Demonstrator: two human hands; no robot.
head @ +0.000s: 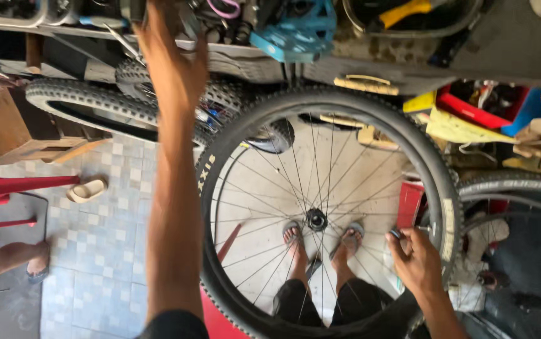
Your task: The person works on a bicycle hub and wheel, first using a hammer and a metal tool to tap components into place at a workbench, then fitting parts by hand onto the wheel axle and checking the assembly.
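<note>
Bicycle wheel (264,119): upright before the person, above their sandalled feet (321,242).
Right hand (416,258): clenched around the wheel's tyre and rim, right side.
Left hand (171,59): fingers spread loose, reaching into the cluttered shelf (245,53).
Floor (95,251): tiled.

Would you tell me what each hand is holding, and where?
Right hand grips the bicycle wheel at its tyre and rim; left hand reaches toward the shelf, holding nothing visible.

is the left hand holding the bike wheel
No, the left hand reaches up to the cluttered shelf; only the right hand grips the wheel.
</note>
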